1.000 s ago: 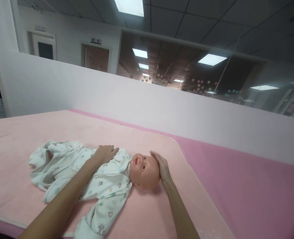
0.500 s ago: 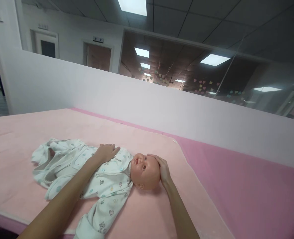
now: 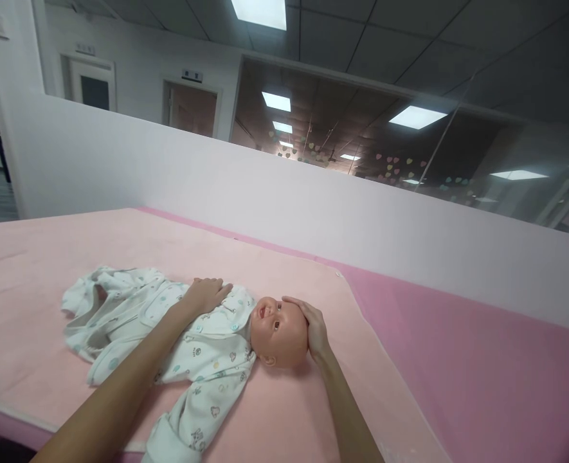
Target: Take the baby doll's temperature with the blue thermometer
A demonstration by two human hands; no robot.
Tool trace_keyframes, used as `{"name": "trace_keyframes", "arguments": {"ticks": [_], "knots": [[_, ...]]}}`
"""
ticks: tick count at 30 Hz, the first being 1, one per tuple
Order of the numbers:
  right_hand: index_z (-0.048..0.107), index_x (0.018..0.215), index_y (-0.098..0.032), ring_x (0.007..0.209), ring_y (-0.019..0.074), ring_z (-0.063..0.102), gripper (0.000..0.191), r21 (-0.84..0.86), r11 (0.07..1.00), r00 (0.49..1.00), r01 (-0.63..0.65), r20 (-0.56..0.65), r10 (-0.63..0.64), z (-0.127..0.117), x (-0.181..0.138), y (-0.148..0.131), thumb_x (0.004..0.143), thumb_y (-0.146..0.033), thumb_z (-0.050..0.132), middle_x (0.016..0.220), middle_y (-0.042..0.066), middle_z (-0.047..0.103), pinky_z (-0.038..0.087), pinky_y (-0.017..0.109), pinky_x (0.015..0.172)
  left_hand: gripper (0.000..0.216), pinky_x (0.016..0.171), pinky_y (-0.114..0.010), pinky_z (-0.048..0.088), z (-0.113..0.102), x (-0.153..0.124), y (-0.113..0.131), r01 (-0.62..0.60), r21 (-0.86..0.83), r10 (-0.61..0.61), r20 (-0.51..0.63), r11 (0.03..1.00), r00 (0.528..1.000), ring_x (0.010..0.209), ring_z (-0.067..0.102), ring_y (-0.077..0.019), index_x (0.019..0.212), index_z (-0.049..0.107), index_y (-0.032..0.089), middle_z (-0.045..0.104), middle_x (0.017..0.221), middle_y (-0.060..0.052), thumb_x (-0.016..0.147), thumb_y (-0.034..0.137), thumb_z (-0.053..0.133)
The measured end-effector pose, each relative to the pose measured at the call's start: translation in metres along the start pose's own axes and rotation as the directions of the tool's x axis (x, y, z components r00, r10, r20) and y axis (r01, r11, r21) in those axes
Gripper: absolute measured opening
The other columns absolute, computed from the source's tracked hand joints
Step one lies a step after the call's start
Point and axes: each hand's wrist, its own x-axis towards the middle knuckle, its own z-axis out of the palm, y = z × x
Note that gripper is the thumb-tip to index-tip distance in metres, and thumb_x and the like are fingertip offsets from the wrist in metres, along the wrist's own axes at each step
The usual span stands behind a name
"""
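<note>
A baby doll lies on its back on a pale pink mat, its bald head to the right. It wears a white printed one-piece suit, with the leg part loosely spread to the left and one sleeve stretched toward me. My left hand rests flat on the doll's chest, open, fingers reaching to the far side. Against the crown of the head, my right hand is cupped with its fingers extended along the top; it is open and grips nothing. My left forearm covers part of the suit.
The pale pink mat covers a darker pink padded surface, which shows on the right. A white low wall runs along the back, with glass above its right part. Doors and ceiling lights stand beyond.
The doll's head and my right hand have shifted very slightly left. My left hand stays on the chest.
</note>
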Motion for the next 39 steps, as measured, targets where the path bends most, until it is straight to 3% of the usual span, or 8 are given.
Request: {"name": "trace_keyframes", "arguments": {"ticks": [3, 10, 15, 18, 24, 31, 39], "knots": [[0.072, 0.088, -0.018, 0.103, 0.0258, 0.057, 0.034, 0.012, 1.0, 0.999, -0.025, 0.032, 0.025, 0.005, -0.003, -0.002, 0.073, -0.043, 0.055, 0.105, 0.007, 0.067, 0.039, 0.037, 0.094, 0.038, 0.081, -0.041, 0.034, 0.0, 0.0, -0.001, 0.005, 0.011, -0.005, 0.014, 1.0, 1.0, 0.093, 0.056, -0.0289, 0.108, 0.056, 0.022, 0.064, 0.099, -0.013, 0.088, 0.032, 0.026], [0.07, 0.095, -0.021, 0.107, 0.0249, 0.055, 0.035, 0.008, 0.996, 0.992, 0.084, -0.091, -0.083, -0.003, 0.0, -0.001, 0.075, -0.045, 0.054, 0.109, 0.005, 0.065, 0.035, 0.039, 0.098, 0.037, 0.078, -0.042, 0.036, 0.002, 0.001, -0.003, -0.033, 0.044, 0.033, -0.004, 0.998, 0.999, 0.09, 0.057, -0.0292, 0.109, 0.056, 0.02, 0.063, 0.098, -0.014, 0.087, 0.03, 0.026], [0.073, 0.084, -0.018, 0.101, 0.0265, 0.058, 0.032, 0.023, 1.0, 0.999, 0.007, 0.031, -0.008, 0.005, -0.002, -0.002, 0.073, -0.044, 0.057, 0.1, 0.007, 0.068, 0.039, 0.039, 0.094, 0.037, 0.076, -0.041, 0.037, 0.001, 0.0, -0.002, -0.063, 0.132, 0.06, 0.025, 0.989, 0.998, 0.09, 0.056, -0.0293, 0.113, 0.053, 0.02, 0.062, 0.101, -0.014, 0.087, 0.025, 0.027], [0.073, 0.086, -0.018, 0.104, 0.0266, 0.057, 0.032, 0.037, 0.999, 0.999, -0.004, 0.032, 0.002, 0.004, -0.002, -0.002, 0.073, -0.043, 0.057, 0.103, 0.007, 0.067, 0.038, 0.039, 0.095, 0.038, 0.074, -0.041, 0.037, 0.0, 0.0, -0.002, -0.078, 0.168, 0.073, 0.035, 0.983, 0.997, 0.09, 0.057, -0.0304, 0.114, 0.053, 0.019, 0.061, 0.102, -0.015, 0.087, 0.025, 0.027], [0.071, 0.093, -0.021, 0.11, 0.0245, 0.054, 0.033, -0.003, 0.987, 0.984, 0.158, -0.084, -0.158, -0.007, 0.0, -0.003, 0.075, -0.043, 0.054, 0.107, 0.006, 0.066, 0.031, 0.039, 0.101, 0.038, 0.075, -0.04, 0.037, 0.001, 0.002, -0.003, -0.064, 0.145, 0.06, 0.028, 0.987, 0.998, 0.09, 0.057, -0.0293, 0.112, 0.054, 0.021, 0.062, 0.101, -0.014, 0.088, 0.027, 0.026], [0.073, 0.087, -0.018, 0.102, 0.0268, 0.058, 0.034, 0.056, 0.998, 0.999, 0.03, 0.031, -0.032, 0.006, -0.003, 0.0, 0.072, -0.044, 0.057, 0.103, 0.007, 0.067, 0.039, 0.04, 0.094, 0.039, 0.075, -0.041, 0.036, 0.0, 0.0, -0.002, -0.056, 0.11, 0.054, 0.016, 0.992, 0.998, 0.089, 0.057, -0.0298, 0.11, 0.056, 0.02, 0.062, 0.099, -0.014, 0.088, 0.028, 0.024], [0.072, 0.089, -0.02, 0.106, 0.0253, 0.056, 0.032, 0.033, 0.989, 0.985, 0.141, -0.1, -0.137, -0.008, 0.003, 0.003, 0.073, -0.043, 0.055, 0.102, 0.006, 0.068, 0.033, 0.041, 0.1, 0.04, 0.074, -0.041, 0.036, 0.0, 0.001, -0.002, -0.072, 0.139, 0.067, 0.039, 0.988, 0.997, 0.088, 0.057, -0.0301, 0.111, 0.055, 0.021, 0.062, 0.1, -0.014, 0.088, 0.027, 0.024]]}}
